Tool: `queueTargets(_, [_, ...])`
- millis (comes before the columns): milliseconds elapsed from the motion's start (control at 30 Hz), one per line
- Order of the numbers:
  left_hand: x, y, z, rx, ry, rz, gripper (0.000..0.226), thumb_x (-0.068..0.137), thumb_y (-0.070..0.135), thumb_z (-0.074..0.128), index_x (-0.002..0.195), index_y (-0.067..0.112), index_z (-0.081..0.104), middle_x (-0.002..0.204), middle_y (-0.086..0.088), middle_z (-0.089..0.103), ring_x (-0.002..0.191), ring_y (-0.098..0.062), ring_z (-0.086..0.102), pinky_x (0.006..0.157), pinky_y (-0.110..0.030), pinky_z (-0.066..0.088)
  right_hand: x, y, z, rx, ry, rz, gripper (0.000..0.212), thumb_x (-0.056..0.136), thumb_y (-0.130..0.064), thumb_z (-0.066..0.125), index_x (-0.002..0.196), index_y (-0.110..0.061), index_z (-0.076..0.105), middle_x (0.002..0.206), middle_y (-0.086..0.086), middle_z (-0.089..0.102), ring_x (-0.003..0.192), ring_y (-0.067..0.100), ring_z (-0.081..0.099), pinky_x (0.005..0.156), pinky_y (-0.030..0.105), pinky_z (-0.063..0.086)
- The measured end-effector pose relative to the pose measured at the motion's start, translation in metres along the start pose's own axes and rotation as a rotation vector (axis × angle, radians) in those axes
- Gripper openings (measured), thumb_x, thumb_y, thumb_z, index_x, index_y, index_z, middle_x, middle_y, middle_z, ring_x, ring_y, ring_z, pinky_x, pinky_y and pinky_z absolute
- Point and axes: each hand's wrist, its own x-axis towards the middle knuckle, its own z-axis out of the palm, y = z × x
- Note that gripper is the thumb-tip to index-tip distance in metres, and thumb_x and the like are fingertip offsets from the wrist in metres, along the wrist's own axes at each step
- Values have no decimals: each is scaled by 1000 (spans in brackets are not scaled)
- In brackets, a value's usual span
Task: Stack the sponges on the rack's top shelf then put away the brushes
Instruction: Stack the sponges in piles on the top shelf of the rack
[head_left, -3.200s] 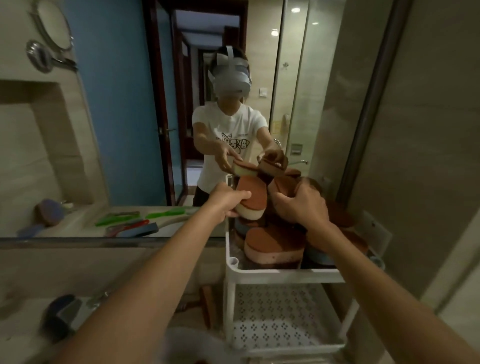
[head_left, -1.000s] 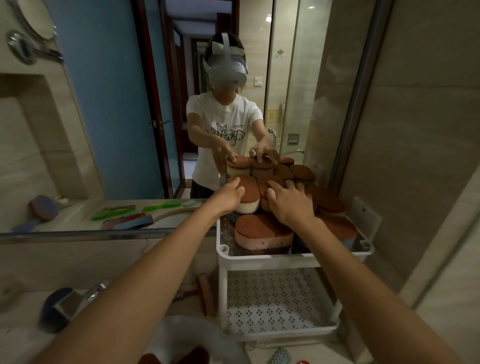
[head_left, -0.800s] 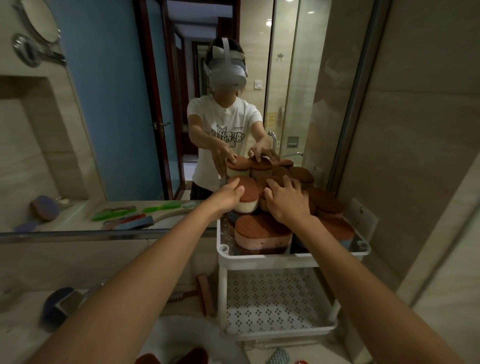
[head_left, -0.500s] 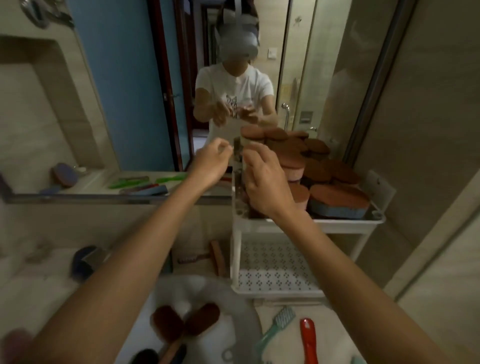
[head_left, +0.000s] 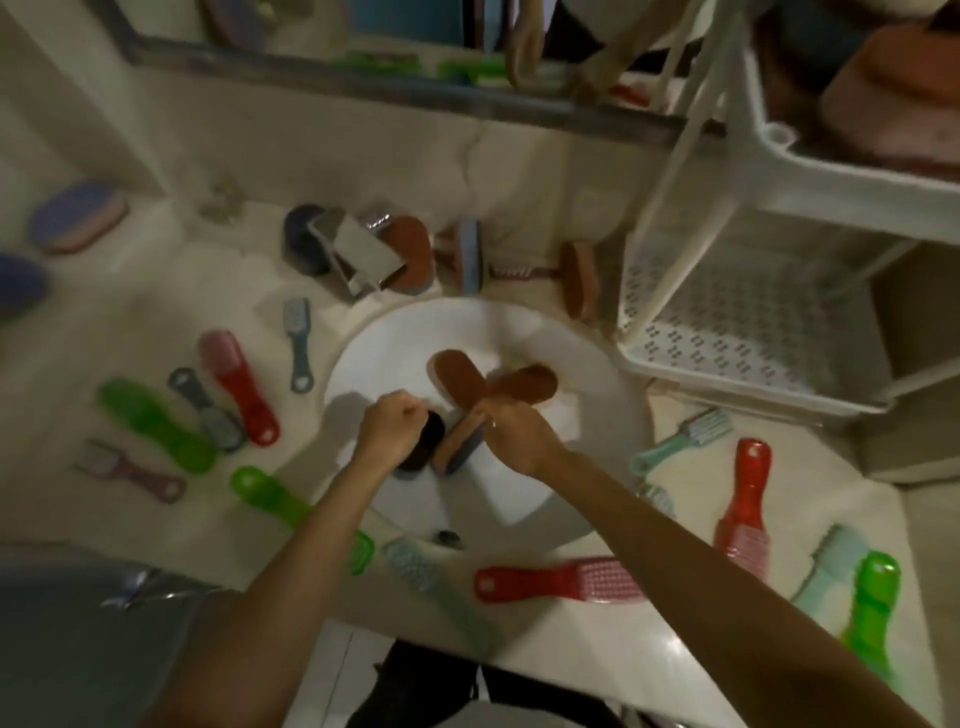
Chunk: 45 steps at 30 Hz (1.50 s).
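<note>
A: Foam sponges (head_left: 457, 376) in the sink (head_left: 597, 374), probably light, squishy. Got one gripped in the right hand (head_left: 514, 434); can't tell about the fisted left hand (head_left: 397, 428).
B: Pinch the narrow sides gently.

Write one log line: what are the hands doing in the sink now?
place: sink | left hand: curled beside dark sponge | right hand: at brown sponge, grip unclear | brushes: around sink

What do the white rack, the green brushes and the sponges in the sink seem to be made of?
The white rack: moulded plastic, matte, judging by its punched shelf. The green brushes: translucent glossy plastic; light passes through. The sponges: probably soft foam with a matte brown scouring face, though blur leaves that open.
</note>
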Motion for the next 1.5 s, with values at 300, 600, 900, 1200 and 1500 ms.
queueTargets(300, [45, -76, 33, 428, -129, -2, 51, 91, 29, 54, 132, 4, 40, 132, -20, 47, 121, -35, 45, 98, -41, 38, 62, 29, 79, -72, -162, 378, 52, 99, -19, 37, 147, -10, 19, 139, 20, 38, 122, 36, 46, 98, 39, 40])
queueTargets(600, [64, -92, 55, 449, -121, -95, 84, 79, 37, 68, 143, 4, 24, 141, -17, 40, 127, -34, 42, 104, -41, 39, 77, 36, 99, -49, -114, 409, 44, 97, -16, 43, 137, -5, 28, 138, 19, 30, 119, 34, 42, 95, 38, 42])
queueTargets(900, [46, -60, 47, 56, -12, 64, 43, 73, 29, 68, 109, 8, 56, 100, -11, 61, 92, -23, 65, 70, -29, 58, 48, 37, 86, 144, 98, 463, 30, 95, -13, 43, 122, -13, 56, 125, 16, 43, 107, 34, 52, 95, 30, 41])
queueTargets(1200, [-6, 40, 1, -247, 60, 399, 18, 90, 28, 55, 90, 21, 39, 103, -1, 44, 95, -18, 49, 71, -20, 38, 33, -17, -5, 198, 478, 301, 35, 89, -8, 48, 122, -10, 60, 119, 19, 55, 109, 30, 51, 85, 28, 39])
queueTargets(1500, [-38, 159, -64, -781, 55, 483, 45, 77, 21, 73, 102, 20, 36, 106, -1, 59, 90, -8, 60, 73, -17, 49, -10, -80, -135, 202, 836, 67, 36, 89, -14, 51, 124, -21, 59, 120, 9, 48, 108, 19, 48, 91, 24, 36])
